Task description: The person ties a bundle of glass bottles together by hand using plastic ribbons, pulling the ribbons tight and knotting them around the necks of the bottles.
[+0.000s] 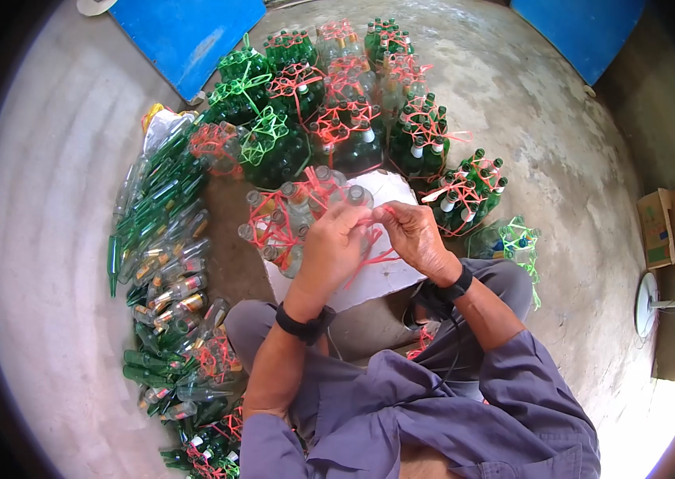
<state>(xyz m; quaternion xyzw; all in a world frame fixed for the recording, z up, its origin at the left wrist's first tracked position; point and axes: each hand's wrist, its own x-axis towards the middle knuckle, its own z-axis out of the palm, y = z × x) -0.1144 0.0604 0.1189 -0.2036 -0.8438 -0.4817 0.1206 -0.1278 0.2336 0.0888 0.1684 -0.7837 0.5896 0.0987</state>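
Red twine (384, 256) is pinched by left hand (336, 243) and right hand (417, 235) above bundled clear bottles (290, 217).

**One head camera, looking steeply down**

A single wide fisheye camera sat on the person's head and faced forward and down, almost straight onto the lap. It was close to the left hand (333, 243) and right hand (417, 235), which met on a red string (381, 257) at the centre of the frame. Bundled bottles (337, 104) filled the upper middle, the concrete floor (50, 239) curved away at the left edge, and the person's shirt (401, 415) lay along the bottom.
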